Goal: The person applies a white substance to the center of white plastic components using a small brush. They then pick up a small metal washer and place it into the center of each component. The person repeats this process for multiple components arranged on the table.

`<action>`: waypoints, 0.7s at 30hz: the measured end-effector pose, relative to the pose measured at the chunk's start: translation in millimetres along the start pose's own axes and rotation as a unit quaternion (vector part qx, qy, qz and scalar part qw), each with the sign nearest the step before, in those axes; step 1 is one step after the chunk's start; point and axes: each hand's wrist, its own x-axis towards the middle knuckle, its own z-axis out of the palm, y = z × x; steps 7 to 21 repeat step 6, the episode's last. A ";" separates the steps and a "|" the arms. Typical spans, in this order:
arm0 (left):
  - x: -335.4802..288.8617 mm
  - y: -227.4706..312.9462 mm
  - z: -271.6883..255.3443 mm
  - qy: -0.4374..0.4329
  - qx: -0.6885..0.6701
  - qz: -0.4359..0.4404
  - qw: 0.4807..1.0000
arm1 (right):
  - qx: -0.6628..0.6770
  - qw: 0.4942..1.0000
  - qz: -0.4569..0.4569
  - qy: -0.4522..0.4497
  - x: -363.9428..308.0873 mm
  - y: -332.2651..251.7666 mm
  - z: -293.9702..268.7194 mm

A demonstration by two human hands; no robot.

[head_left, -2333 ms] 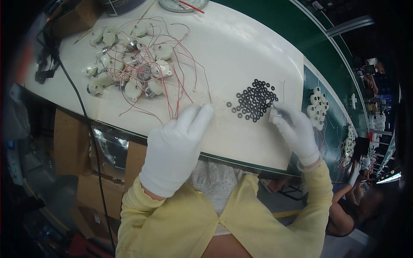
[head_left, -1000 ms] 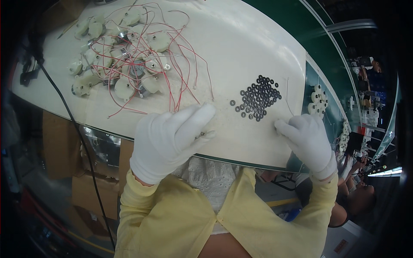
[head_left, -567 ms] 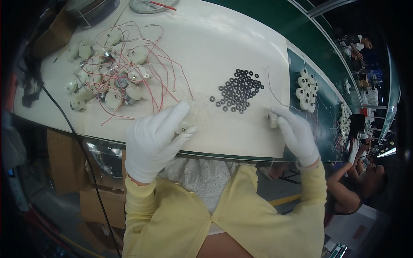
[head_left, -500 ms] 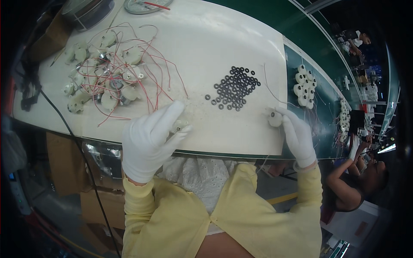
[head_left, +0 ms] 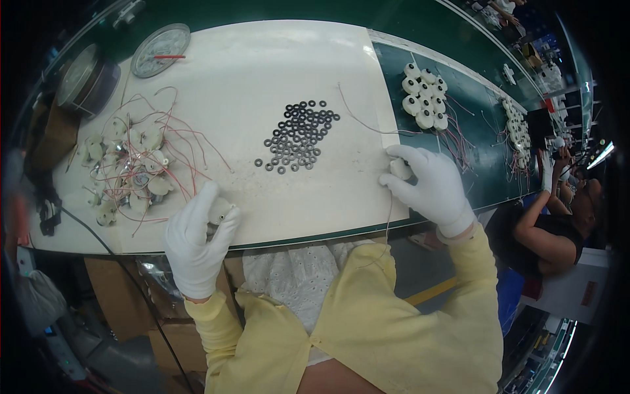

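Note:
Both my hands wear white gloves. At the table's front edge, my left hand (head_left: 199, 241) is closed round a small white plastic motor (head_left: 222, 207), its thumb and fingers on either side. My right hand (head_left: 430, 192) pinches a second white motor (head_left: 399, 169) near the seam between the white surface and the green mat. A thin wire hangs below that hand. Whether this motor carries a black ring is hidden by the fingers. Between and beyond my hands lies a loose spread of small black rings (head_left: 296, 139).
A tangled heap of white motors (head_left: 139, 176) with red and white wires lies left. Motors topped with black rings (head_left: 425, 104) stand grouped on the green mat (head_left: 482, 141), another row farther right. A round clear lid (head_left: 147, 59) and a spool (head_left: 88, 82) sit back left. Someone sits far right.
The whole view has swung to the right, so the table appears shifted left. My right hand has carried its motor rightward, toward the green mat. My left hand keeps its motor.

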 end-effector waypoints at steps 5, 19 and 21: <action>-1.4 -1.9 -0.2 -0.005 -0.011 0.007 1.000 | -0.007 0.993 0.072 0.088 8.6 49.0 -45.5; -1.9 -3.9 -0.1 -0.011 -0.011 0.010 1.000 | -0.044 0.991 0.113 0.062 10.7 68.5 -50.9; -1.9 -3.9 -0.1 -0.011 -0.011 0.010 1.000 | -0.044 0.991 0.113 0.062 10.7 68.5 -50.9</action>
